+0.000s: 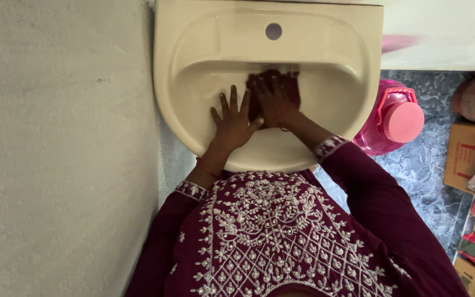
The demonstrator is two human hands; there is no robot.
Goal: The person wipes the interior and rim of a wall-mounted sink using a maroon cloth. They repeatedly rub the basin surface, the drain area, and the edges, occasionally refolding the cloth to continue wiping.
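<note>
Cream basin (325, 115) holds one dark cloth (291, 85): right hand (273, 104) pressed flat on it, left hand (233, 124) spread open just beside; one pink jug (391, 118) nearby.

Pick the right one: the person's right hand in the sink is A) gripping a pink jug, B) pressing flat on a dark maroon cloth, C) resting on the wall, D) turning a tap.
B: the right hand lies flat on the dark maroon cloth in the cream sink, beside the left hand.
</note>
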